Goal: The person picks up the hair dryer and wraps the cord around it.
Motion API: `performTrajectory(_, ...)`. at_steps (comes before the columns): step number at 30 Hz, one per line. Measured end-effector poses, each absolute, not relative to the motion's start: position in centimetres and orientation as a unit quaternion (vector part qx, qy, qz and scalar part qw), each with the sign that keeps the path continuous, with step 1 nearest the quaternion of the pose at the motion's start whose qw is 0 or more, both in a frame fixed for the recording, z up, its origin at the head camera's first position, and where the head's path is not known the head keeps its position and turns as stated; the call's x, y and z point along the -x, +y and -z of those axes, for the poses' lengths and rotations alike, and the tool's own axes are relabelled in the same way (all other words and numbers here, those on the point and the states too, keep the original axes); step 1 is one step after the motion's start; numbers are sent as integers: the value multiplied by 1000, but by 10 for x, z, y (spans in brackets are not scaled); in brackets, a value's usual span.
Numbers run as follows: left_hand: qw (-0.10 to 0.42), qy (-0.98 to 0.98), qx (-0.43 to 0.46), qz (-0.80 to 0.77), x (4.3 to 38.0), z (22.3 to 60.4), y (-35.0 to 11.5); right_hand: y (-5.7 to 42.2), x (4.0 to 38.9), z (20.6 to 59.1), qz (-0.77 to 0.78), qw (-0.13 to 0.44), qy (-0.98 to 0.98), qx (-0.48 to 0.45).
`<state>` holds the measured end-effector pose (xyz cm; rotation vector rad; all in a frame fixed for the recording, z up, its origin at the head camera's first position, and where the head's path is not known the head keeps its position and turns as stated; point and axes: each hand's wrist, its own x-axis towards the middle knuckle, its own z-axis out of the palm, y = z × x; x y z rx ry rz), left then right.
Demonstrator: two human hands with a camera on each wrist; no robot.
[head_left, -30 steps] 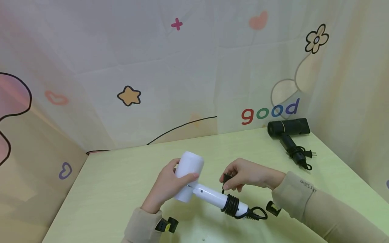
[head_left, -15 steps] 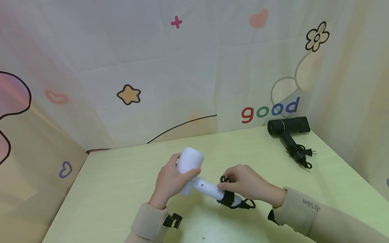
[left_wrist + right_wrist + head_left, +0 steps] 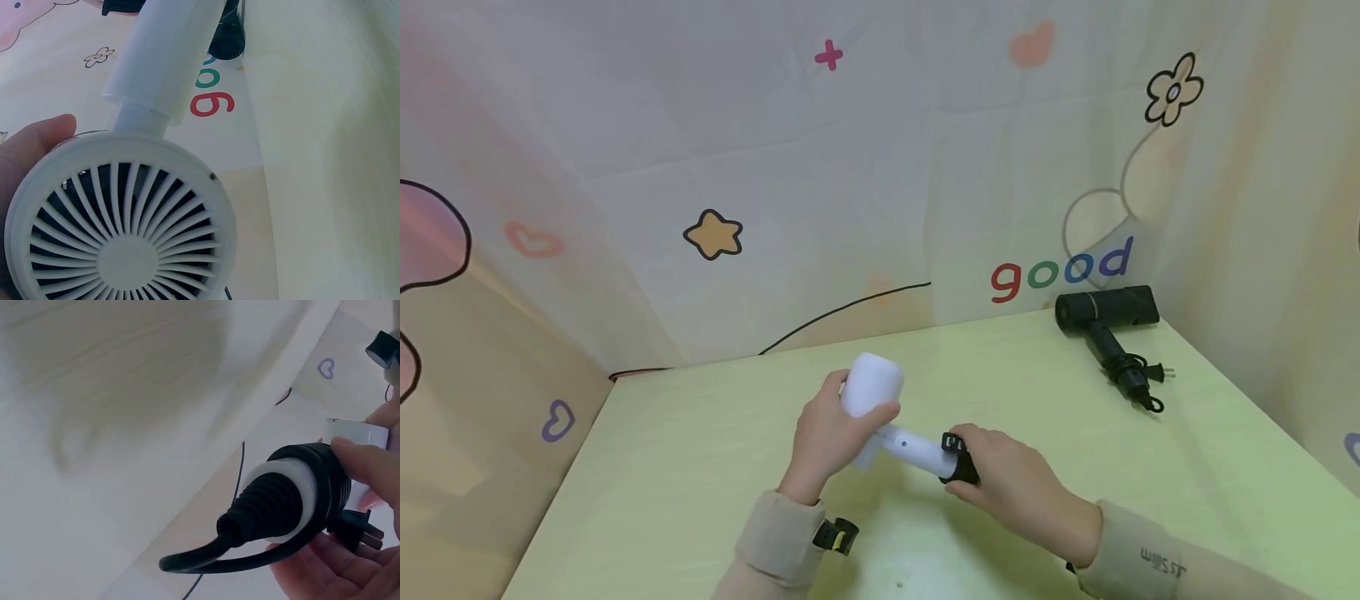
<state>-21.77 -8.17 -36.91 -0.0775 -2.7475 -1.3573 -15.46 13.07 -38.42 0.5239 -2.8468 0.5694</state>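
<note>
Held above the table is a white hair dryer (image 3: pixel 919 451); its slatted round vent (image 3: pixel 128 262) fills the lower left wrist view. My left hand (image 3: pixel 829 435) grips the dryer's barrel, thumb across the near side. At the handle's lower end a black power cord (image 3: pixel 337 472) is wound in tight coils. My right hand (image 3: pixel 1017 485) holds the handle there, thumb on one side of the coils and fingers on the other. The black plug (image 3: pixel 351 529) lies by those fingers, its prongs pointing outward. In the right wrist view a cord loop (image 3: pixel 187 564) hangs past the handle's end.
A black hair dryer (image 3: pixel 1108 307) with its cord wound round its handle lies at the table's back right corner. The pale table (image 3: pixel 700 467) meets a printed curtain (image 3: pixel 820 167) at the back, with more curtain along both sides.
My right hand has gone from pinching the plug beside the handle to gripping the coiled cord end of the handle. The left hand has shifted slightly up and right with the dryer.
</note>
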Motion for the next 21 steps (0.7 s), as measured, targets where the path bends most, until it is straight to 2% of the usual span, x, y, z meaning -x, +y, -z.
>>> performTrajectory(5,35,-890,25,454,221,369,-78,133,156,390,-186,109,-961,-173)
performTrajectory(13,17,-871,29,490,228,368,-72,141,162,398,-157,206,-942,-214)
performTrajectory(18,1,-870,57,490,229,367,-69,149,169,399,-183,199,-942,-200)
performTrajectory(21,0,-877,72,475,228,369,-69,157,177,398,-217,172,-945,-174)
